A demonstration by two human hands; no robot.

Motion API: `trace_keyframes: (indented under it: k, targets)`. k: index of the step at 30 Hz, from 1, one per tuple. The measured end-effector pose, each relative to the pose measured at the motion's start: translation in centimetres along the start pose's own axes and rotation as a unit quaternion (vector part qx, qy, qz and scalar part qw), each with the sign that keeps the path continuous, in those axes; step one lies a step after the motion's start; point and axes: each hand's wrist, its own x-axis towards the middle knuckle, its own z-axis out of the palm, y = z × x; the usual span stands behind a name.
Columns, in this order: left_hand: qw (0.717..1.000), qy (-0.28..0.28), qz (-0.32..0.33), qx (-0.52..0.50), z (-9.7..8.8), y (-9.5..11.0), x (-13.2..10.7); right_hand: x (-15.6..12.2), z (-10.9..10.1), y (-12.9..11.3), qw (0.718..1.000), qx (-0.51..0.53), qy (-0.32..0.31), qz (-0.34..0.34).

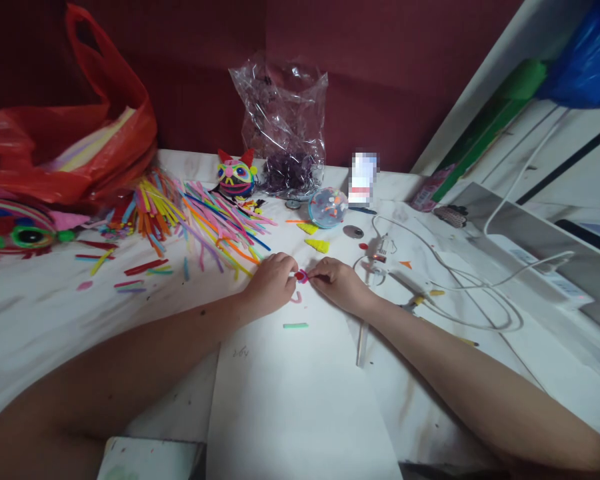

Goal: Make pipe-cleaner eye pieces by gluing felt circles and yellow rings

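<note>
Over a sheet of white paper [300,407], my left hand [273,283] and my right hand [341,285] meet with fingertips pinched. Between them is a small curled red and magenta piece [301,275], apparently pipe cleaner; both hands grip it, one from each side. Just below the fingers lies a pink hooked piece [297,297]. Closer to me on the paper is a short green strip [295,325]. Beyond my hands are yellow fuzzy pieces [317,245] and a clear round container [329,208] with small bits in it.
Loose colourful pipe cleaners [220,230] spread at the left, near a red plastic bag [105,157] and a decorated animal-face figure [236,175]. A clear bag [290,133] stands behind. At right are a white cable [460,280], a yellow-handled tool [416,302] and a translucent stick [363,347].
</note>
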Motion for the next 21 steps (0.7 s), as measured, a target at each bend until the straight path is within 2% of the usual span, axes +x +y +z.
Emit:
trace_keyframes:
  k: [5,11,15,21]
  targets:
    - [1.000,-0.004,0.003,0.003,0.0,0.0,0.0,0.2,0.0,-0.5,0.999,-0.027,0.005,0.024]
    - [1.000,0.004,0.009,0.004,0.1,-0.2,0.0,0.8,-0.2,-1.2,0.997,-0.040,-0.050,0.040]
    - [1.000,0.002,0.008,0.007,0.1,-0.2,0.0,0.9,-0.1,-1.4,0.997,-0.034,-0.044,0.059]
    - [1.000,0.005,0.005,0.003,0.3,-0.4,0.0,0.9,0.0,-1.0,0.998,-0.032,-0.030,0.047]
